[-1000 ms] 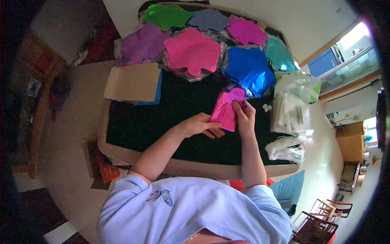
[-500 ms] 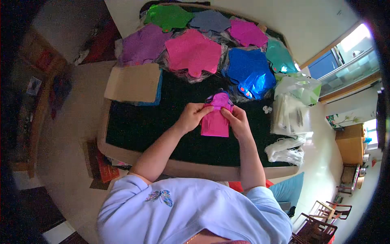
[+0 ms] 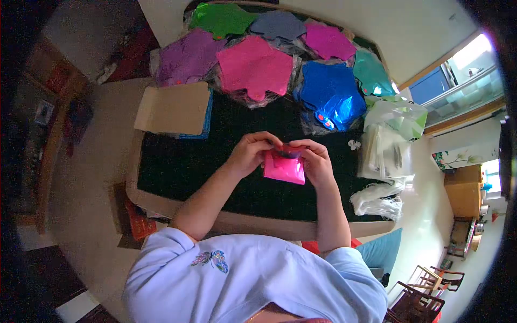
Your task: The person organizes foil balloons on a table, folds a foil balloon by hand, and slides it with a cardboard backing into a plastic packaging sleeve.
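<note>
The pink foil packet (image 3: 284, 171) is held over the near half of the dark surface (image 3: 177, 169); whether its lower edge touches down I cannot tell. The left hand (image 3: 249, 156) has its grip pinching the upper edge at 10 o'clock on the packet, and the right hand (image 3: 318, 164) pinches the same edge at 2 o'clock, thumbs and fingers closed on the foil. A dark part shows between them. The step in hand looks like folding or tucking that upper edge; I judge that the next move calls for an even pinch on both sides, keeping the edges lined up.

Outward from the packet, a small white scrap (image 3: 354, 145) lies towards 2 o'clock, clear bags (image 3: 385, 152) near 3 and white string (image 3: 376, 200) between 3 and 4. The blue stack (image 3: 331, 91) sits at 1, the pink stack (image 3: 256, 64) between 11 and 12, and the cardboard (image 3: 172, 107) at 10.
</note>
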Motion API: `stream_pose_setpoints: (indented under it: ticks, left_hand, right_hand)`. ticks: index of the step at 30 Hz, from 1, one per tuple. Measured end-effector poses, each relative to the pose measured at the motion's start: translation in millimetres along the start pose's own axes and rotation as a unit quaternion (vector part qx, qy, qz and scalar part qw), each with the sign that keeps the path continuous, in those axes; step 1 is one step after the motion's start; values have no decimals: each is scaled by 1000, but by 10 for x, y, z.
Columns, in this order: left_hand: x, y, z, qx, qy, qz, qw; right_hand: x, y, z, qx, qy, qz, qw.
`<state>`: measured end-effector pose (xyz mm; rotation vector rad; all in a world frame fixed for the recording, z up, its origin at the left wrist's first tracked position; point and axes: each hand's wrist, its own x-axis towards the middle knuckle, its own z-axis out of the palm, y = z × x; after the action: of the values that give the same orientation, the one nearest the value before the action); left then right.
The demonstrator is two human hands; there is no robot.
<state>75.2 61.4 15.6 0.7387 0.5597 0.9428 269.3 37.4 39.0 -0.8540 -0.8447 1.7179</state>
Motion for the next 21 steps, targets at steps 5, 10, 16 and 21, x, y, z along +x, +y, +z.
stream_pose_setpoints:
  ticks: [5,10,16,21]
  left_hand:
    - [6,1,-30,-77,-3,-8,997]
    - [0,-34,-141,-26,-10,1,1000]
    - [-47,39,41,49,65,-112,990]
    - [-34,-21,9,218,34,-53,974]
  right_hand:
    - [-3,33,-53,-98,-45,-69,992]
    - [-23,-12,-22,-341,-69,-169,922]
    - [-11,-49,5,-385,-61,-224,893]
    - [7,-12,-69,-405,-73,-195,890]
